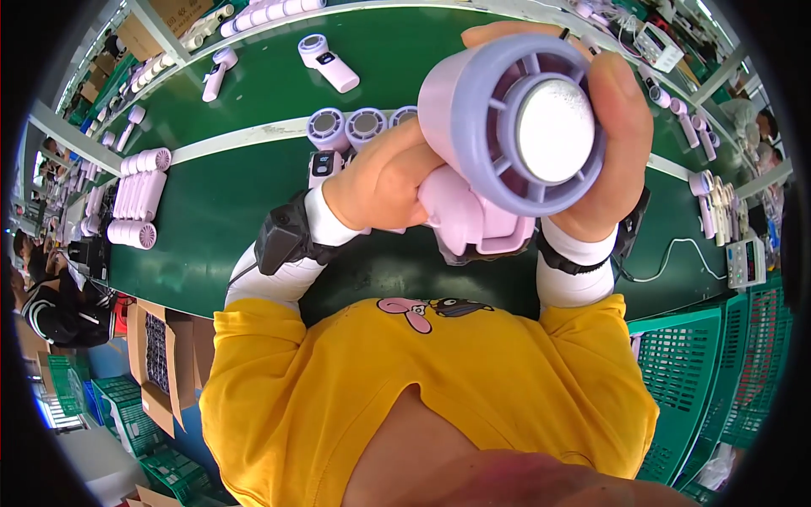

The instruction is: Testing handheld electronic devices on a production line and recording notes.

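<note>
Close in front of me is a pink and lavender handheld fan (473, 118), tilted so its round head points up at the view. A shiny silver disc fills the centre of its slotted ring. My left hand (380, 184) closes on the fan from the left, near where head and handle meet. Around the head's right side wraps my right hand (621, 144), thumb along the rim and fingertips behind its far edge. Below the head a pink handle part shows, its lower end partly hidden. Just past my left hand, several similar fans (325, 127) stand in a row.
On the green table (220, 220) a stack of pink fans (139, 194) lies at the left. A conveyor (262, 80) with a fan (329, 63) runs behind. A small white device (745, 262) with a cable sits at the right, above green crates (680, 355). An open carton (160, 359) stands lower left.
</note>
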### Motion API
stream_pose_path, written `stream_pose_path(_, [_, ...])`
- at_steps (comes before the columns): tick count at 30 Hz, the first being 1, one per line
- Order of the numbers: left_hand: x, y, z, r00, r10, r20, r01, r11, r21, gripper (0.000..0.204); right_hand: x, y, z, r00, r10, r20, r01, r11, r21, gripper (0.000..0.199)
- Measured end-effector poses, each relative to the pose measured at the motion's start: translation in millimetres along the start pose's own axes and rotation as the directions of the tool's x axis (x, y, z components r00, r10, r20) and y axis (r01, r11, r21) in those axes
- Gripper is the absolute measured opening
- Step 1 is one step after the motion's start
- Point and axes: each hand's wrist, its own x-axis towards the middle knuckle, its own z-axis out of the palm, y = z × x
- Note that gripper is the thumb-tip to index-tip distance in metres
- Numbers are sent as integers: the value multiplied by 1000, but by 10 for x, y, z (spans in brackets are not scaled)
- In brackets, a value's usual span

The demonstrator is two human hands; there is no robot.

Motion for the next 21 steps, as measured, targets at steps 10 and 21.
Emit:
stream_pose_path(10, [9,724,-105,920,-299,254,383,544,-747,61,94,151,-110,857,-513,52,330,470,-819,47])
stream_pose_path(21, [-415,1206,-53,700,502,-508,-675,697,-240,31,56,-155,-190,814,-511,-277,259,745,-615,44])
